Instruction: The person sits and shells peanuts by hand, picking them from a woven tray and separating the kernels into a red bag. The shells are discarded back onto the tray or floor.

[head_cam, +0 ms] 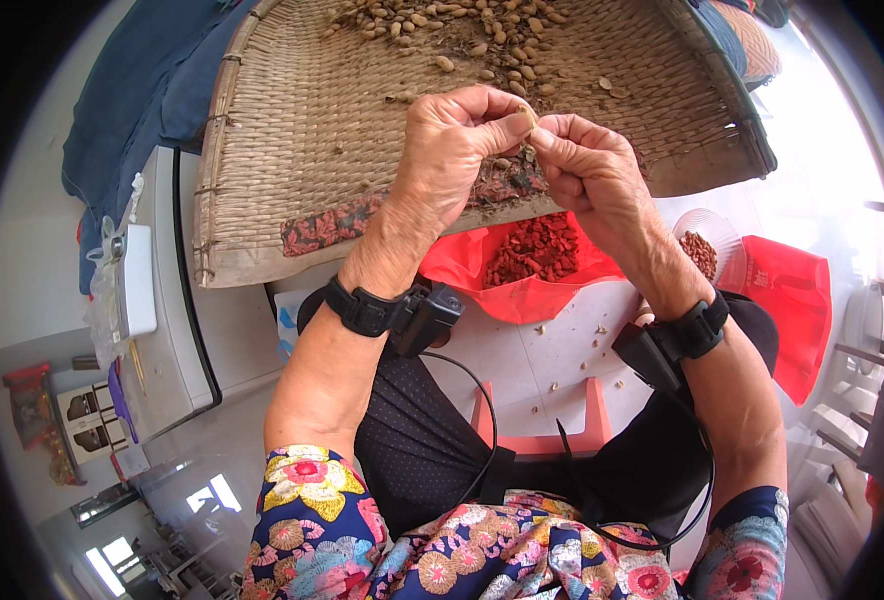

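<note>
Above the near edge of a woven winnowing basket [314, 135], my two hands meet at the fingertips. My left hand [457, 139] pinches a small peanut pod [523, 112] between thumb and forefinger. The thumb and fingers of my right hand [588, 161] press on the same pod from the other side, hiding much of it. Unshelled peanuts [442, 22] lie heaped at the basket's far side, with loose ones scattered toward the middle. Below the basket's front edge, an open red bag [539, 296] holds a pile of peanut shells [535, 251].
Right of the bag, a clear ribbed bowl [716, 225] holds shelled peanuts [698, 253], beside another red bag [787, 315]. Shell bits lie on the tiled floor [517, 360] near a pink stool [592, 420]. Cables [490, 420] hang from the wrist devices. A white cabinet [164, 300] stands left.
</note>
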Motion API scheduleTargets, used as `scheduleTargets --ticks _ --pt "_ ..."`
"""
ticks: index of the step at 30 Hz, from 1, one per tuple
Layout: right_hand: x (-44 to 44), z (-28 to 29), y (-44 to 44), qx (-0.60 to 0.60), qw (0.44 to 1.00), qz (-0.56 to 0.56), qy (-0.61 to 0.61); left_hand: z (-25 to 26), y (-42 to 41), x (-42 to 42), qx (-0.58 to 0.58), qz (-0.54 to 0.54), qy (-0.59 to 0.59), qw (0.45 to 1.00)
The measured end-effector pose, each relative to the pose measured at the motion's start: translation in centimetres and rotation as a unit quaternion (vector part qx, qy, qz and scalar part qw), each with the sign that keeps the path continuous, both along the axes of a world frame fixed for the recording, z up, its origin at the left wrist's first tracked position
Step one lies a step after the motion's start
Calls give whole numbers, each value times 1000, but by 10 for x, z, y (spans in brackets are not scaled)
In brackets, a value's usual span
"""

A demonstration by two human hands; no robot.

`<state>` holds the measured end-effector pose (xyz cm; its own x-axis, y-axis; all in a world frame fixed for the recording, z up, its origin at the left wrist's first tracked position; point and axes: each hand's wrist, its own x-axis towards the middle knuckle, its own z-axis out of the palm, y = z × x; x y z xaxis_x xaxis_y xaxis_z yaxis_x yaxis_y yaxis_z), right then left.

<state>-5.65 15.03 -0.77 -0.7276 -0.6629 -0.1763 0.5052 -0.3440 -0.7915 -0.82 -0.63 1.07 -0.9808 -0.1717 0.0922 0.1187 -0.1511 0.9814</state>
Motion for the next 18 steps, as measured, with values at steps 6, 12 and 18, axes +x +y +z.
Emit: scheduleTargets --ticks 6,12,18 --pt "1 7 3 65 996 26 54 1 -2 3 -133 25 -2 991" --pt "8 16 1 115 982 55 139 8 7 9 -159 -19 -40 986" --pt "7 11 -1 146 957 30 247 0 8 9 -193 -12 1 981"
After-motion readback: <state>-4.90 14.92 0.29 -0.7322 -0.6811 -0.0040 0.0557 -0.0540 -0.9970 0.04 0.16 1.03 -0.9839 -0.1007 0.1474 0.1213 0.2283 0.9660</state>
